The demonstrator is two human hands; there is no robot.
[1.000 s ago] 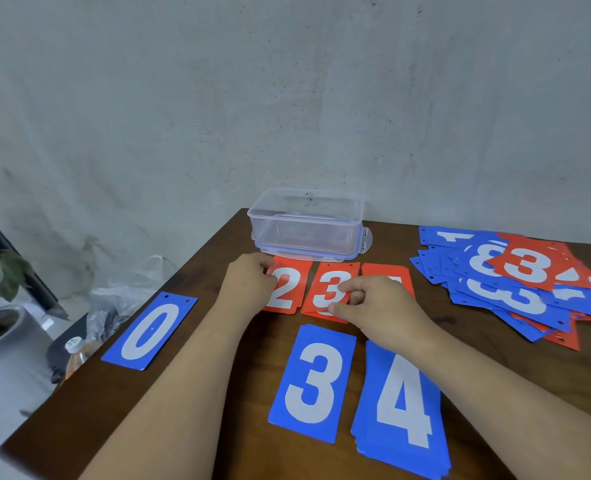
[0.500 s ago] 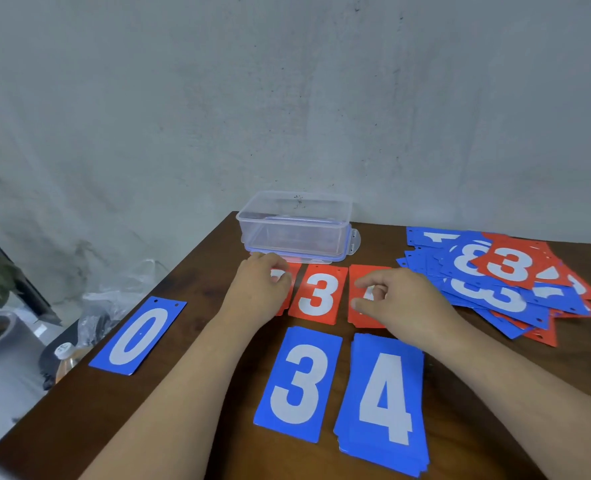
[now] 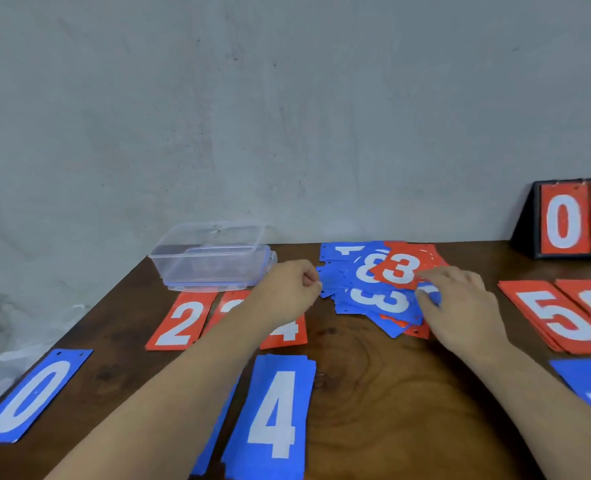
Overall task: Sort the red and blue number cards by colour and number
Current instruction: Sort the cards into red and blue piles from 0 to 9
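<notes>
With my left hand (image 3: pixel 287 289) clenched empty at the left edge of the pile (image 3: pixel 367 301) and my right hand (image 3: pixel 460 306) at the red 3 (image 3: pixel 405 268) atop it, grip not discernible, a hasty lift may drag the loose cards beneath askew.

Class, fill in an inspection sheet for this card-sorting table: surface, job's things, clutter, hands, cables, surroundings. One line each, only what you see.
Surface: brown wooden table.
Job's things: mixed pile with red 3 on top; laid out apart from it: blue 0, red 2, red 4, blue 4 stack, red 5 stack.
Clutter: clear box, lid on; scoreboard showing 0 and 9.
Hands: left hand curled at the pile's left edge, nothing seen in it; right hand with fingers spread on the pile's right side.
Cables: nothing seen.
Surroundings: grey wall.
</notes>
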